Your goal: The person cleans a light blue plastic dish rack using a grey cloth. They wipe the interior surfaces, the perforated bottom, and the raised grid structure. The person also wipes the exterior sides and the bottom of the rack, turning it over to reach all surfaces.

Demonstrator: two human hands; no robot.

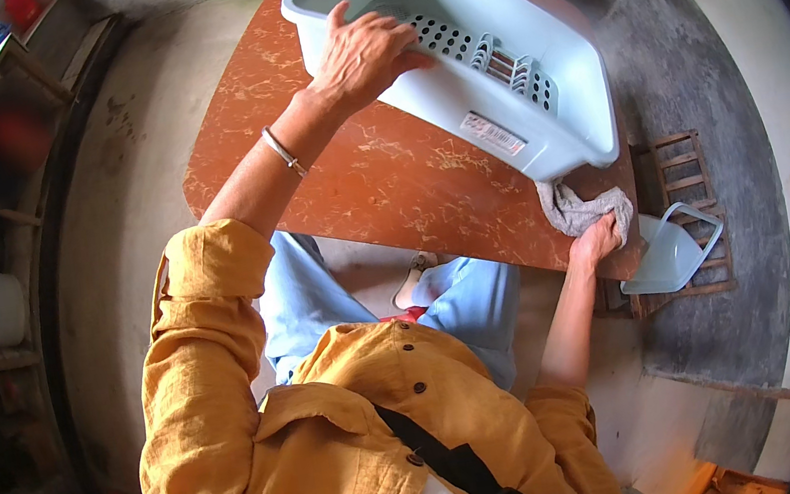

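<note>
The table (375,174), a reddish-brown marbled top, spreads under both hands and carries everything being handled. On it, tipped up on one long side, stands a pale blue plastic dish rack tub (533,76), its open side facing the person and its slotted insert showing inside. The left hand (363,54) reaches forward and closes over the tub's near rim, fingers curled over the edge and into the inside, thumb on the outer wall, so the tub leans against that grip. A thin metal bangle (283,152) sits on the left wrist, just behind the hand.

At the table's near right corner, well apart from the left hand, the right hand (596,241) presses down on a grey cloth (580,209), fingers bent around its lower part; the cloth lies bunched just below the tub's lower end and seems to touch it, though the fisheye bend makes that hard to judge. Beyond the right hand, off the table's edge, a pale blue tray (671,254) rests on a wooden slatted frame (682,171) on the floor.
</note>
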